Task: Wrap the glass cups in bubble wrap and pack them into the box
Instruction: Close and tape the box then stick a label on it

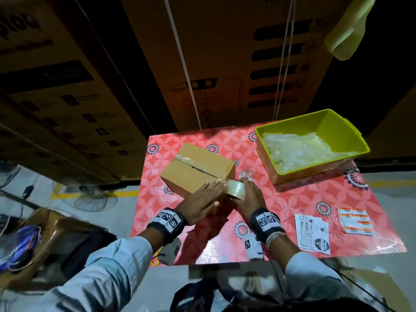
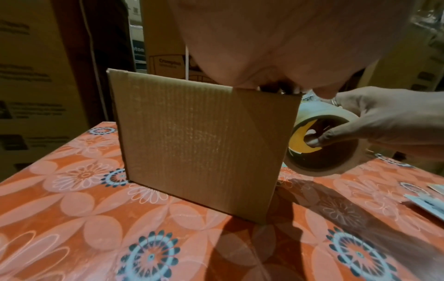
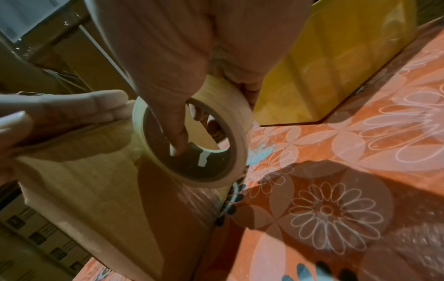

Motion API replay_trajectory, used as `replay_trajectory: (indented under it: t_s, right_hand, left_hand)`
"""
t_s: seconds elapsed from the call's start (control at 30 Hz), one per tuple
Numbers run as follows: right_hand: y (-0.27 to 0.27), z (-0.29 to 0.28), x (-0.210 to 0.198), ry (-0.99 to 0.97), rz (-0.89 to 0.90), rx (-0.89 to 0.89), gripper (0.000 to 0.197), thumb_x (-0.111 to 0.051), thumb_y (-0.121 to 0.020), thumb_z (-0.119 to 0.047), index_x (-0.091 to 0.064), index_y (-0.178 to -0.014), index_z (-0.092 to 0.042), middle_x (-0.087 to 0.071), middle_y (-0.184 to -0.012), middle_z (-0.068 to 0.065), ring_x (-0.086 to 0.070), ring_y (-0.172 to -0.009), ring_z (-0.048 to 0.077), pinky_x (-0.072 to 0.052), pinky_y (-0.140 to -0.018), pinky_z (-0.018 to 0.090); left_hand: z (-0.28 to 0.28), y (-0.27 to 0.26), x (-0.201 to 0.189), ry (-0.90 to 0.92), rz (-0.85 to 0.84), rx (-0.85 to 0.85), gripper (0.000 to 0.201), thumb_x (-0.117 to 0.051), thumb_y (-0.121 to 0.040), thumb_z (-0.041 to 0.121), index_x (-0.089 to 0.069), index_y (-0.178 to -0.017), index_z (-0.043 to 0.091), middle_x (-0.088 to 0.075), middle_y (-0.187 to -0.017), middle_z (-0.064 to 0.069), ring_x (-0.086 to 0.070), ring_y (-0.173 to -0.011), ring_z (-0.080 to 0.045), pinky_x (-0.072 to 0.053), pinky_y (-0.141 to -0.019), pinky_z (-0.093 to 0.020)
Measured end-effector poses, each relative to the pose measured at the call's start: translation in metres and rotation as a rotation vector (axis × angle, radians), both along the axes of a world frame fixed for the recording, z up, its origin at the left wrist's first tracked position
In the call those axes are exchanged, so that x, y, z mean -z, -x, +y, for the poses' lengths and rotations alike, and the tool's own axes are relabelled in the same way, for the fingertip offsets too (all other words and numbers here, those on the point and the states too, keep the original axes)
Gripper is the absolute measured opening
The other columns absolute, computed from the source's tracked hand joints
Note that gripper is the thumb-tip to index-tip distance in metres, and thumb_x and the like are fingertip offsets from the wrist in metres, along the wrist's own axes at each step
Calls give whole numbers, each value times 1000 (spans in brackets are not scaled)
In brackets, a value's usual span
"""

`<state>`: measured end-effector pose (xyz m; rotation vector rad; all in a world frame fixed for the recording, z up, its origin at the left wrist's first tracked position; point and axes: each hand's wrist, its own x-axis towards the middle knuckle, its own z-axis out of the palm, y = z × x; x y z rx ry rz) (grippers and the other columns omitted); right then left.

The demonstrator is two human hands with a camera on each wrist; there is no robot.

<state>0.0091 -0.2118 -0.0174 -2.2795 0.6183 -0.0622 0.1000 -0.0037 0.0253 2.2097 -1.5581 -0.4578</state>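
Little can be read here. In the left wrist view a far stacked carton behind the table bears the word "Crompton" near its lower edge, with smaller print under it too blurred to make out. On the white label sheet lying at the near right of the table, the word "FRAGILE" seems to stand in black beside round emblems, though the rest of its print is too small to read; the black-and-white square code markers on both wristbands carry patterns only.
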Motion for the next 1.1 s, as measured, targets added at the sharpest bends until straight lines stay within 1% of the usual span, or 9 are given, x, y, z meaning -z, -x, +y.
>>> replay_trajectory:
  t_s: [0.13,0.33,0.43,0.5,0.6,0.73,0.8,1.0,1.1]
  right_hand:
    - [13,-1,-20,35,53,-56,82,-89,-73,-33,-41,-140,-28,-47,-136,2,-46,-126,31,-45,-103,47]
    - [33,27,-62,121,-194,-103,52,-84,-80,-26,-58,-124,-20,-50,-129,2,-45,-120,24,-41,-103,42]
    - [33,66,-71,46,-204,-263,29,-78,-87,-24,-63,-113,-21,-54,-122,-3,-50,-110,17,-48,-92,36]
    - [29,93,-65,-22,-152,-401,18,-75,-90,-22,-66,-106,-19,-60,-112,-3,-57,-100,15,-53,-87,36]
    - [17,135,-51,-103,-19,-547,11,-76,-89,-21,-70,-98,-19,-67,-99,-2,-63,-86,16,-54,-79,35]
    - [5,194,-17,-99,208,-637,6,-74,-88,-24,-73,-94,-23,-70,-103,-2,-67,-92,19,-56,-78,33]
    - [0,217,5,-98,300,-621,5,-70,-88,-23,-74,-90,-24,-70,-102,-2,-68,-93,21,-55,-78,32]
    - [9,262,59,-33,423,-525,22,-70,-91,-40,-59,-100,-23,-49,-118,1,-54,-108,25,-42,-82,35]
    - [8,273,64,-70,394,-406,26,-77,-83,-33,-53,-80,-24,-49,-111,3,-52,-107,27,-42,-82,34]
  left_hand:
    - [30,22,-15,134,65,-223,52,-52,-107,21,-40,-157,27,-50,-155,4,-56,-133,-14,-47,-110,-35]
    - [118,45,-12,348,98,-714,49,-65,-99,6,-56,-144,23,-63,-131,2,-63,-115,-5,-52,-89,-16]
    - [174,53,12,300,159,-1000,44,-71,-95,9,-61,-134,28,-67,-121,0,-67,-105,-10,-60,-85,-35]
    - [197,58,23,245,248,-1162,39,-76,-87,25,-64,-123,32,-71,-110,0,-69,-96,-17,-60,-85,-44]
    - [221,65,44,154,415,-1303,49,-69,-65,58,-67,-106,31,-74,-97,-1,-72,-83,-21,-60,-78,-41]
    - [243,72,81,56,576,-1362,13,-83,-81,23,-72,-85,28,-78,-81,4,-76,-75,-20,-62,-78,-46]
    - [251,74,104,48,655,-1339,8,-78,-75,23,-75,-79,29,-78,-77,3,-77,-74,-21,-62,-82,-48]
    - [243,80,117,164,767,-1328,29,-60,-90,-10,-75,-82,14,-77,-78,-10,-76,-72,-31,-64,-75,-45]
    - [239,76,117,251,957,-1418,34,-52,-87,-17,-76,-85,6,-76,-85,-21,-71,-75,-31,-63,-70,-37]
